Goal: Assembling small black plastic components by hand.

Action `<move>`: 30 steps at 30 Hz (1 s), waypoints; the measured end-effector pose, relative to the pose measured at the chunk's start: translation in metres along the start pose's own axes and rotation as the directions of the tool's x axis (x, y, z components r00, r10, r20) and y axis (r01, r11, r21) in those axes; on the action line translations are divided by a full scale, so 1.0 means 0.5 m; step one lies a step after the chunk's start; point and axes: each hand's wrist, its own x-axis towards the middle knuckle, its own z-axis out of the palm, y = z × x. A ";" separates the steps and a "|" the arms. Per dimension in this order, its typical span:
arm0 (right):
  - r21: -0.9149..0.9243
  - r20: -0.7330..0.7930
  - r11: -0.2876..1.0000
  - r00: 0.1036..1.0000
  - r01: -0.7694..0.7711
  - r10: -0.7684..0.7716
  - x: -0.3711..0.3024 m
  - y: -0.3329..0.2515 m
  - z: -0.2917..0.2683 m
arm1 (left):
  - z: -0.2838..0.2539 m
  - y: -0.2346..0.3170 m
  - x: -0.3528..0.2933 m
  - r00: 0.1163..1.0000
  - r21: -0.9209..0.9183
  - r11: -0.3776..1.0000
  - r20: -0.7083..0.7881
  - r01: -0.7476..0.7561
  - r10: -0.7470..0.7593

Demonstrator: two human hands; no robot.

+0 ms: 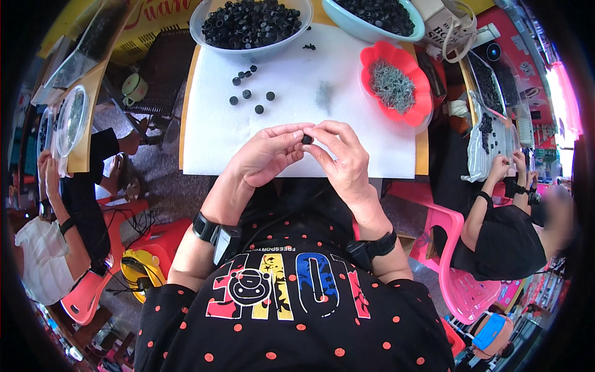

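Note:
Above the near edge of a white sheet [297, 62], my two hands meet at a small black round cap [307, 140]. My right hand [344, 158] pinches it between thumb and fingers. My left hand [268, 152] has its thumb and forefinger closed against the cap's left side, palm turned partly up. Whether anything else sits between the fingertips is hidden. Several loose black caps [246, 94] lie on the sheet beyond my left hand. A little pile of thin metal pieces [324, 97] lies on the sheet, beyond where the hands meet.
Far left stands a clear bowl [254, 47] of black pieces; far right, a pale blue bowl [387, 36] holds more. A red flower-shaped dish [417, 114] of small metal screws or pins sits at the right. People work at side tables, near a pink chair [455, 248].

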 end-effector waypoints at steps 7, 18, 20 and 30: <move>0.011 -0.035 1.000 0.999 -0.015 0.016 0.001 -0.007 0.001 | 0.001 0.000 -0.011 0.993 0.089 0.989 0.004 -0.121 0.121; 0.089 -0.047 0.986 0.988 -0.144 0.148 0.017 -0.042 0.006 | 0.022 0.013 -0.014 0.949 0.456 0.845 -0.006 -0.279 0.316; 0.050 -0.057 0.985 0.984 -0.167 0.170 0.020 -0.043 0.005 | 0.017 0.007 -0.006 0.945 0.427 0.855 -0.001 -0.294 0.326; 0.126 0.001 0.950 0.958 -0.285 0.288 0.014 -0.034 0.028 | 0.007 0.005 -0.016 0.959 0.387 0.889 -0.036 -0.246 0.281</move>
